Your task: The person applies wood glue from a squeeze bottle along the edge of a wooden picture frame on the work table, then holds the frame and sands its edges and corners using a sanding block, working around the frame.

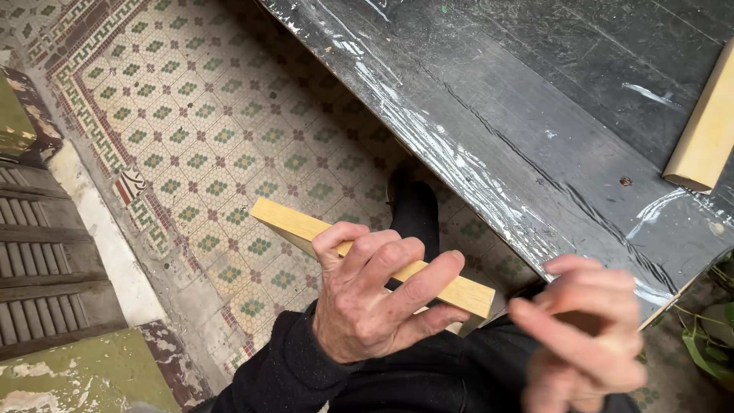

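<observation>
Left hand (367, 298): fingers clamped around one pale wooden strip (306, 226).
Right hand (589, 336): blurred, beside strip's end; grip unclear.
Wood pieces: two, second block (707, 130) on black surface (535, 115).

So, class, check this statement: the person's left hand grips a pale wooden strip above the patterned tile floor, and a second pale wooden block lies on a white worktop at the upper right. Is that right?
Not quite. The worktop is black and scuffed with pale streaks, not white, as the head view shows. The rest stands: the left hand grips the pale wooden strip above the tile floor, and the second wooden block lies at the upper right.
</observation>
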